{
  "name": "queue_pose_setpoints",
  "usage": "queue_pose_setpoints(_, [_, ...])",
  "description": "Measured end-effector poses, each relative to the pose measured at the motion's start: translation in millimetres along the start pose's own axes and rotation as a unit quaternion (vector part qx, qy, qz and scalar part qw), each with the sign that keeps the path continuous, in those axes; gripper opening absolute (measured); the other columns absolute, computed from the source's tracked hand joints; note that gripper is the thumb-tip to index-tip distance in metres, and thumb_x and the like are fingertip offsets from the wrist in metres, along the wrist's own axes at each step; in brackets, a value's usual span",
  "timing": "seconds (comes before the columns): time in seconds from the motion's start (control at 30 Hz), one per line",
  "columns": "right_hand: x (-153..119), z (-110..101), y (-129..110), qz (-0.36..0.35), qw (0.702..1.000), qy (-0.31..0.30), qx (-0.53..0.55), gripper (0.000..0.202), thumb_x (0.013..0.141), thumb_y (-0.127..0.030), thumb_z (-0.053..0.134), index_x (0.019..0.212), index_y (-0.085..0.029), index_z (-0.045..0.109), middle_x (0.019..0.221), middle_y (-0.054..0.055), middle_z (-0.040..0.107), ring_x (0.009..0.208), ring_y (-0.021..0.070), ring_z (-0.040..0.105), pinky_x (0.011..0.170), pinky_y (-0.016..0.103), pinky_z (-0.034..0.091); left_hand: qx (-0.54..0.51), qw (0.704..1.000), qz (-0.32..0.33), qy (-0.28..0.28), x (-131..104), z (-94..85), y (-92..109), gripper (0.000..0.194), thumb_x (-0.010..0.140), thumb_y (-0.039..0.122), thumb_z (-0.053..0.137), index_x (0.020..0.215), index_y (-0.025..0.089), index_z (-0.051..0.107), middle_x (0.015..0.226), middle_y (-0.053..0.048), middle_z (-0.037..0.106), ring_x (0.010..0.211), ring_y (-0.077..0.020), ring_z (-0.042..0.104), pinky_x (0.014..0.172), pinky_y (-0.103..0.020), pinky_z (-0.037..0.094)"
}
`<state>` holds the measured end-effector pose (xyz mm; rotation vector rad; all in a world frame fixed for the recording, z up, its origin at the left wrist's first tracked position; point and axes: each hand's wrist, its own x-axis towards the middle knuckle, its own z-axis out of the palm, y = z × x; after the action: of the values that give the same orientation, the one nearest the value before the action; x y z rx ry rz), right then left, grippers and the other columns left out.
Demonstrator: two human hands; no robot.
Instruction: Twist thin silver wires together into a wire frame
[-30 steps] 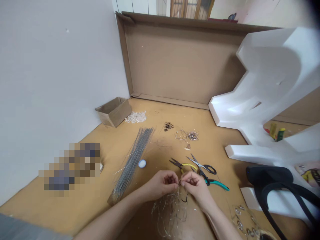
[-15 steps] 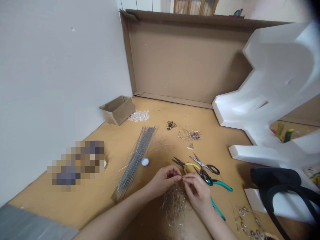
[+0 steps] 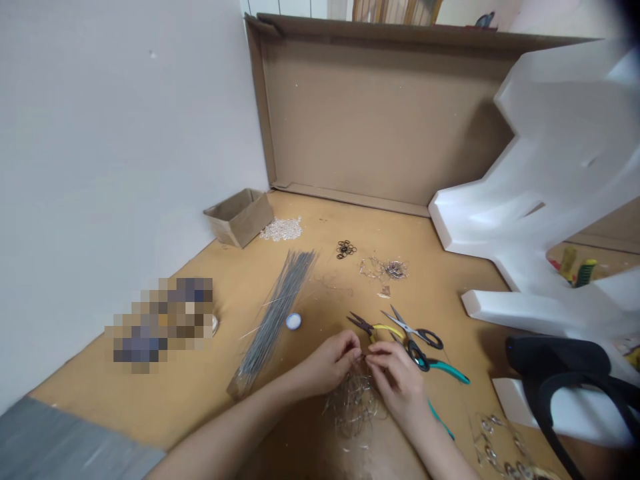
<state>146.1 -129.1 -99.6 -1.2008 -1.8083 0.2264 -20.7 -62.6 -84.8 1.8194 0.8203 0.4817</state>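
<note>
Left hand (image 3: 340, 360): thumb and forefinger pinched together at a small dark piece (image 3: 363, 358). Right hand (image 3: 400, 378): pinched likewise, on the piece's 3 o'clock side. The piece sits between both sets of fingertips; too fine to make out its form.

Wire tangle (image 3: 354, 408): below the hands, at 6 o'clock; whether joined to the piece, cannot tell.

Tools, on the worktop (image 3: 185, 383): yellow-handled pliers (image 3: 371, 328), just beyond the fingertips at 12 to 1 o'clock; scissors (image 3: 407, 328), at 2; teal-handled cutters (image 3: 450, 371), at 3.

Stock: wire bundle (image 3: 277, 310), at 10; black rings (image 3: 344, 249), at 12, well apart.

Step in hand, as judged: fine joining or bending by finger. Next move seems to call for two steady pinches and a small twist, without snagging the tangle.
</note>
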Motion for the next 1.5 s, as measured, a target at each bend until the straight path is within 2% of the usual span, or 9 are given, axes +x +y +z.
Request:
queue_pose_setpoints(0.13, [0, -22, -3, 0.071, 0.992, -0.095, 0.046, 0.011, 0.083, -0.012, 0.053, 0.081, -0.021, 0.060, 0.084, 0.006, 0.064, 0.078, 0.0168, 0.061, 0.069, 0.029, 0.049, 0.175, 0.981, -0.016, 0.084, 8, -15.7, -16, 0.014, 0.087, 0.022, 0.037, 0.079, 0.016, 0.047, 0.077, -0.004, 0.052, 0.072, -0.0173, 0.046, 0.068, -0.029, 0.033])
queue_pose_setpoints(0.27, [-3, -48, -3, 0.162, 0.974, -0.116, 0.105, 0.009, 0.082, -0.021, 0.057, 0.073, -0.021, 0.059, 0.081, 0.005, 0.064, 0.075, 0.0178, 0.062, 0.069, 0.029, 0.049, 0.194, 0.973, -0.042, 0.114, 14, -28.0, -28, 0.012, 0.085, 0.017, 0.038, 0.077, 0.015, 0.047, 0.074, -0.005, 0.051, 0.070, -0.0175, 0.046, 0.068, -0.031, 0.034])
queue_pose_setpoints(0.37, [-3, -52, -1, 0.204, 0.962, -0.106, 0.147, 0.009, 0.080, -0.023, 0.059, 0.072, -0.020, 0.059, 0.090, 0.007, 0.066, 0.085, 0.0198, 0.062, 0.077, 0.031, 0.048, 0.133, 0.987, -0.024, 0.086, 13, -24.1, -19, 0.014, 0.087, 0.022, 0.038, 0.080, 0.016, 0.047, 0.076, -0.003, 0.053, 0.070, -0.0154, 0.048, 0.066, -0.027, 0.036])
queue_pose_setpoints(0.43, [0, -44, -2, 0.223, 0.950, -0.132, 0.176, 0.009, 0.080, -0.024, 0.059, 0.072, -0.020, 0.060, 0.093, 0.007, 0.066, 0.088, 0.0200, 0.062, 0.077, 0.031, 0.048, -0.027, 0.999, 0.007, 0.026, 10, -16.0, -8, 0.018, 0.088, 0.029, 0.040, 0.080, 0.015, 0.048, 0.078, -0.003, 0.054, 0.073, -0.0143, 0.049, 0.069, -0.026, 0.039])
queue_pose_setpoints(0.73, [2, -12, -11, 0.225, 0.941, -0.160, 0.194, 0.012, 0.078, -0.022, 0.061, 0.066, -0.019, 0.061, 0.072, 0.002, 0.060, 0.070, 0.0150, 0.058, 0.065, 0.025, 0.045, -0.333, 0.940, 0.003, -0.072, 2, 3.0, 8, 0.032, 0.083, 0.045, 0.051, 0.079, 0.014, 0.045, 0.073, -0.002, 0.054, 0.059, -0.0077, 0.043, 0.055, -0.020, 0.032])
queue_pose_setpoints(0.97, [0, -17, -2, 0.288, 0.890, -0.111, 0.337, 0.012, 0.076, -0.029, 0.064, 0.071, -0.019, 0.060, 0.086, 0.006, 0.064, 0.083, 0.0190, 0.060, 0.076, 0.032, 0.046, -0.287, 0.954, -0.021, -0.085, 3, 1.3, -3, 0.030, 0.081, 0.044, 0.053, 0.078, 0.015, 0.045, 0.067, 0.003, 0.047, 0.057, -0.0067, 0.039, 0.055, -0.020, 0.030])
queue_pose_setpoints(1.2, [-6, -36, 15, 0.342, 0.860, 0.000, 0.379, 0.026, 0.073, -0.041, 0.065, 0.067, -0.019, 0.054, 0.063, 0.003, 0.061, 0.063, 0.0161, 0.055, 0.063, 0.029, 0.044, -0.310, 0.945, -0.073, -0.073, 9, -1.6, -9, 0.034, 0.076, 0.047, 0.057, 0.076, 0.016, 0.043, 0.063, 0.005, 0.047, 0.056, -0.0071, 0.042, 0.059, -0.021, 0.033])
queue_pose_setpoints(1.37, [7, -25, 2, 0.376, 0.855, -0.112, 0.339, 0.022, 0.070, -0.037, 0.069, 0.069, -0.016, 0.061, 0.070, 0.005, 0.066, 0.066, 0.0158, 0.059, 0.064, 0.028, 0.045, -0.303, 0.948, -0.023, -0.093, 7, 10.7, -3, 0.033, 0.077, 0.046, 0.058, 0.074, 0.014, 0.048, 0.067, 0.002, 0.051, 0.065, -0.0091, 0.046, 0.066, -0.023, 0.035])
queue_pose_setpoints(1.5, [14, -19, -6, 0.348, 0.878, -0.093, 0.317, 0.022, 0.069, -0.037, 0.069, 0.067, -0.017, 0.061, 0.070, 0.003, 0.064, 0.065, 0.0149, 0.059, 0.061, 0.026, 0.046, -0.336, 0.938, -0.033, -0.075, 7, 12.2, 0, 0.033, 0.073, 0.043, 0.064, 0.074, 0.013, 0.051, 0.066, 0.001, 0.053, 0.062, -0.0088, 0.047, 0.064, -0.022, 0.036])
